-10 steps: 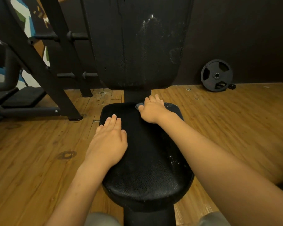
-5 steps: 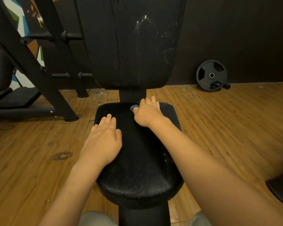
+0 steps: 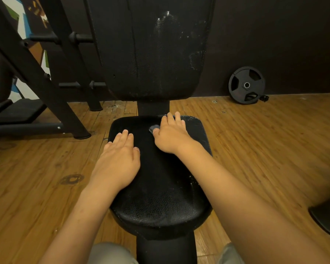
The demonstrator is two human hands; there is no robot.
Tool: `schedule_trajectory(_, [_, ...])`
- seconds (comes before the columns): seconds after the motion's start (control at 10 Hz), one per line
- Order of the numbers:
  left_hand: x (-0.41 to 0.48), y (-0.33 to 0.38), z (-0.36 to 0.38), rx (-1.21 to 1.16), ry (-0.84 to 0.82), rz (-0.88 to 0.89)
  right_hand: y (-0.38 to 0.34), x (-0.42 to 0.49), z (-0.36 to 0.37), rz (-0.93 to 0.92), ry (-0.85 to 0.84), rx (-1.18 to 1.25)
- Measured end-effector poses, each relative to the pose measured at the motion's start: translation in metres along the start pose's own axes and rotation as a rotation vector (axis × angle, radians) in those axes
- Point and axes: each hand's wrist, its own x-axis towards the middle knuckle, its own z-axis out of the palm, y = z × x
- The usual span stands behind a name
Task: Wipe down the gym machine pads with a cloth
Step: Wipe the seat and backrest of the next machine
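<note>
Dim, warm light; sharp centre, bowed wide-angle edges.

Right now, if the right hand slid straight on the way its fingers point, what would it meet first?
The right hand, flat on the cloth, is near the far edge of the seat pad; beyond that, probably the lower back pad, though depth is unclear.

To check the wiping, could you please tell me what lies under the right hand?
A small grey cloth peeks out beside the thumb of the right hand, which lies flat on the seat pad. The rest of it is covered.
</note>
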Motion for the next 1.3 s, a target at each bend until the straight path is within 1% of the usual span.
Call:
schedule_trajectory(0.2, [0.000, 0.000, 0.000, 0.006, 0.006, 0.002, 0.002, -0.049, 0.012, -0.073, -0.048, 0.018])
schedule_trajectory(0.3, [0.001, 0.000, 0.000, 0.004, 0.009, -0.002, 0.002, -0.037, 0.007, -0.069, -0.058, 0.021])
schedule_trajectory(0.5, [-0.002, 0.001, -0.002, -0.002, -0.003, 0.004, -0.004, -0.009, 0.002, 0.003, 0.000, 0.003])
schedule_trajectory(0.6, [-0.003, 0.002, -0.002, -0.004, -0.008, 0.001, -0.007, -0.038, 0.008, -0.006, 0.021, 0.032])
schedule_trajectory(0.7, [-0.002, 0.002, -0.002, -0.002, -0.002, -0.009, -0.004, -0.060, 0.015, -0.049, 0.000, 0.035])
schedule_trajectory(0.9, [-0.002, 0.003, -0.002, 0.008, -0.004, -0.012, -0.010, -0.025, 0.003, 0.002, -0.018, -0.035])
schedule_trajectory(1.0, [-0.002, 0.004, -0.003, 0.010, -0.002, -0.012, -0.011, -0.021, 0.003, 0.015, -0.010, -0.020])
schedule_trajectory(1.2, [-0.002, 0.004, -0.002, 0.012, 0.004, -0.009, -0.003, -0.058, 0.014, -0.043, -0.024, 0.009])
schedule_trajectory(1.3, [-0.002, 0.003, -0.002, 0.012, 0.005, -0.011, -0.003, -0.045, 0.010, -0.036, -0.011, -0.010])
